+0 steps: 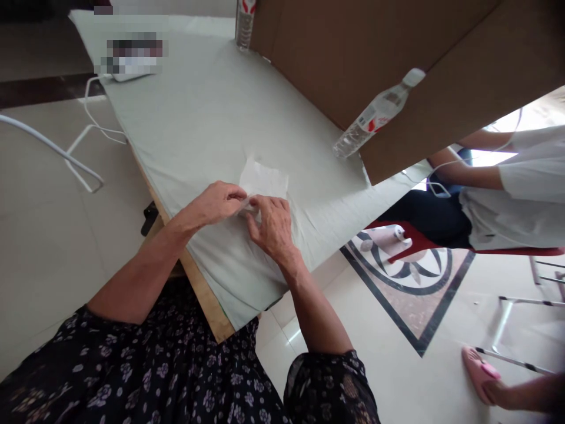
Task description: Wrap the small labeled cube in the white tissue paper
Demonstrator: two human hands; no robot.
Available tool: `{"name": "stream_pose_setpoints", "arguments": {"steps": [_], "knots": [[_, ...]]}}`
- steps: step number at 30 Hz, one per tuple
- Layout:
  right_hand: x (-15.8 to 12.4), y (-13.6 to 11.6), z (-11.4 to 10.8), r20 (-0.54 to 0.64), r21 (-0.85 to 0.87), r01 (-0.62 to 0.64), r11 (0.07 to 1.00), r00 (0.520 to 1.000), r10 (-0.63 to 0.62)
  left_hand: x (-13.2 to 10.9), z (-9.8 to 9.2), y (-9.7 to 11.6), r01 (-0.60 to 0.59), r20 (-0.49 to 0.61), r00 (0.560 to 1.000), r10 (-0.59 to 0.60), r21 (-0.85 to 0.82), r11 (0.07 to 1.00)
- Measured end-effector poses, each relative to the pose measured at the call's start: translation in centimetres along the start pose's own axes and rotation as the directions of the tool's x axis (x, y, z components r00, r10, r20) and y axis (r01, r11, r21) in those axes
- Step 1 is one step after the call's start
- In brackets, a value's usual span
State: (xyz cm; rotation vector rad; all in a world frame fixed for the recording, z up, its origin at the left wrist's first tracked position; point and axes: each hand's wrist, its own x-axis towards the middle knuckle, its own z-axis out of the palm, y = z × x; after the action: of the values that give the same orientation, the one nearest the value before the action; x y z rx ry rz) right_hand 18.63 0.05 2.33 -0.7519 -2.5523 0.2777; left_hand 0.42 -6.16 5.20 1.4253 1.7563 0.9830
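A thin white sheet, likely a tissue (265, 178), lies creased on the cloth-covered table (198, 118) near the corner closest to me. At its near edge my left hand (222, 200) pinches the sheet between thumb and fingertips. My right hand (274, 227) is beside it, its fingers curled and closed on the same edge. The two sets of fingertips almost meet, and they hide part of the folded edge.
A clear water bottle (375, 115) stands before a large brown cardboard panel (322, 53); a second bottle (245, 26) is farther back. White cables (88, 126) hang off the left edge. Another person's arm (474, 168) is at the right, behind the cardboard.
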Motion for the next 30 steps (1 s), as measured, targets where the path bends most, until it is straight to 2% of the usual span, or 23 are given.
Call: {"name": "stream_pose_setpoints", "arguments": {"steps": [3,8,12,14,15,17,19,21,24,30], "knots": [[-0.3,0.3,0.2,-0.025,0.041,-0.015,0.999,1.000,0.016,0.0,0.1,-0.2,-0.025,0.020,1.000,0.024,0.054,0.998],[-0.5,0.8,0.1,-0.063,0.095,-0.003,0.995,0.998,0.009,0.2,1.3,-0.7,-0.158,-0.087,0.977,0.194,0.312,0.937],[-1.8,1.9,-1.3,-0.254,0.087,-0.032,0.996,0.966,0.054,0.3,1.8,-1.0,-0.263,-0.064,0.948,0.311,0.389,0.883],[-2.7,3.0,-2.1,-0.342,0.086,-0.116,0.990,0.930,0.138,0.3,2.0,-1.3,-0.284,-0.058,0.942,0.330,0.387,0.877],[-3.1,3.5,-2.5,-0.350,0.095,-0.174,0.980,0.916,0.196,0.4,2.1,-1.4,-0.289,-0.053,0.941,0.334,0.387,0.876],[-3.9,4.7,-2.8,-0.281,0.129,-0.307,0.943,0.901,0.331,0.5,2.1,-1.5,-0.295,-0.040,0.941,0.336,0.391,0.872],[-4.3,5.7,-2.6,-0.142,0.154,-0.430,0.890,0.881,0.450,0.5,2.2,-1.6,-0.301,-0.029,0.940,0.340,0.399,0.866],[-4.3,6.1,-2.1,-0.021,0.163,-0.507,0.846,0.856,0.517,0.4,2.3,-1.6,-0.307,-0.025,0.938,0.347,0.410,0.859],[-3.4,6.0,-1.0,0.050,0.170,-0.551,0.817,0.833,0.551,0.1,2.5,-1.4,-0.324,-0.025,0.928,0.371,0.434,0.841],[-1.4,5.0,0.3,0.072,0.277,-0.552,0.787,0.828,0.556,-0.1,2.7,-1.7,-0.343,-0.044,0.910,0.412,0.476,0.810]]}}
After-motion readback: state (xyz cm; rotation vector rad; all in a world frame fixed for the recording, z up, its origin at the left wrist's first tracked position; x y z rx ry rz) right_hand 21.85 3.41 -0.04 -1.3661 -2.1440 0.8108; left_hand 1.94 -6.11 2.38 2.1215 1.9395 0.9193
